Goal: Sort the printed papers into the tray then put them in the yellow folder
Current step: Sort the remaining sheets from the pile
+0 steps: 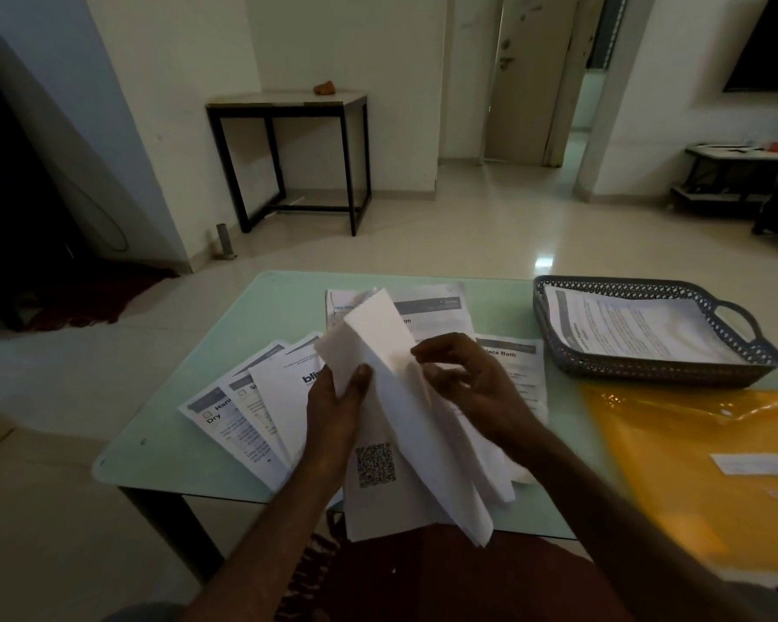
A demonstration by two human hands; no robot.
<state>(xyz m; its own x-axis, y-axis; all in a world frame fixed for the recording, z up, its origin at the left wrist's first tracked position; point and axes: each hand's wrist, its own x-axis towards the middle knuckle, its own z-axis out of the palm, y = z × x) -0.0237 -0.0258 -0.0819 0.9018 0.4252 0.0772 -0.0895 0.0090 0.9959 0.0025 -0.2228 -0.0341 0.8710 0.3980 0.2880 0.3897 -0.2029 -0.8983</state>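
Both hands hold a bundle of white sheets (pixel 405 424) above the middle of the glass table (pixel 162 437). My left hand (pixel 333 410) grips the bundle's left edge with the thumb on top. My right hand (pixel 472 388) pinches a sheet on the right side, fingers curled. One sheet shows a QR code. Printed papers (pixel 239 419) lie fanned on the table at the left, and more papers (pixel 432 307) lie behind the hands. A dark perforated tray (pixel 746 352) at the right holds printed pages. The yellow folder (pixel 701 460) lies flat in front of the tray.
The table's near edge is at my lap. A black-framed side table (pixel 288 154) stands by the far wall across the tiled floor. A doorway opens at the back right.
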